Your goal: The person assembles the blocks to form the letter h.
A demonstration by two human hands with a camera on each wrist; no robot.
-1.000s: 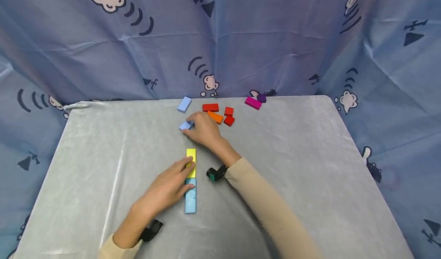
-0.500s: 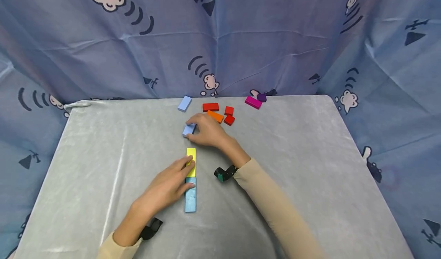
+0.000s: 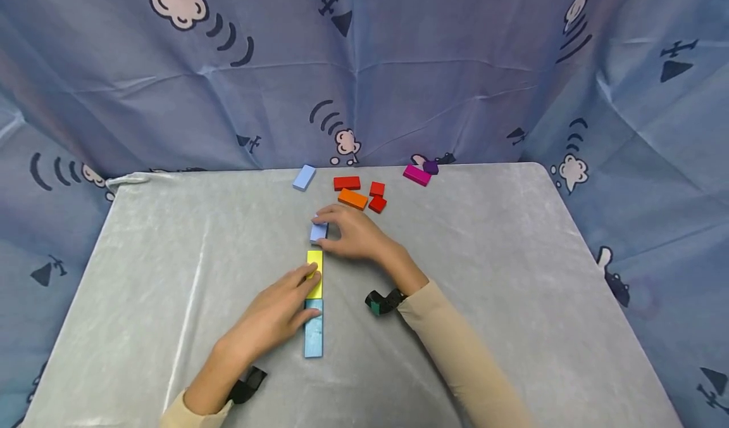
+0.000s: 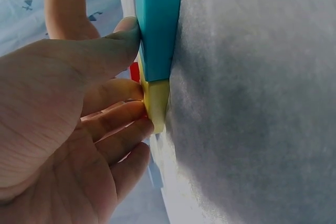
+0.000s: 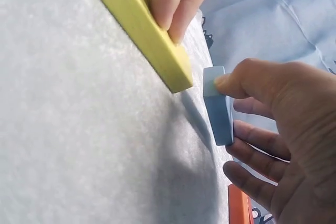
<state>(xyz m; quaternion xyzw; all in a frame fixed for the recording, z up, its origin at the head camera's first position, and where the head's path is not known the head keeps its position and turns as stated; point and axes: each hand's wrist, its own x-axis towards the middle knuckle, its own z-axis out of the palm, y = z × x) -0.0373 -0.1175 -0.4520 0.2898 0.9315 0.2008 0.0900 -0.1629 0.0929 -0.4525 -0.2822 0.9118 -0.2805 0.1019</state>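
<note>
In the head view a yellow block [image 3: 315, 257] and a sky-blue block [image 3: 313, 340] lie end to end in a line on the table. My left hand [image 3: 272, 311] rests on them from the left, fingertips on the yellow one and thumb on the sky-blue one. Just beyond the yellow block's far end, my right hand [image 3: 360, 235] pinches a periwinkle-blue block [image 3: 318, 233] between thumb and fingers. The right wrist view shows that block [image 5: 218, 111] apart from the yellow block [image 5: 152, 40], with a shadow below it.
Along the table's far side lie a second periwinkle-blue block [image 3: 304, 178], a long red block [image 3: 347, 183], an orange block [image 3: 352, 199] and two small red blocks [image 3: 377, 188]. Farther right are a magenta block [image 3: 417, 175] and a purple piece [image 3: 431, 167]. Patterned cloth [image 3: 364, 67] hangs behind the table.
My right hand has brought the periwinkle-blue block nearer and slightly right, toward the yellow block's far end, turning it more in line. The left hand stays put.
</note>
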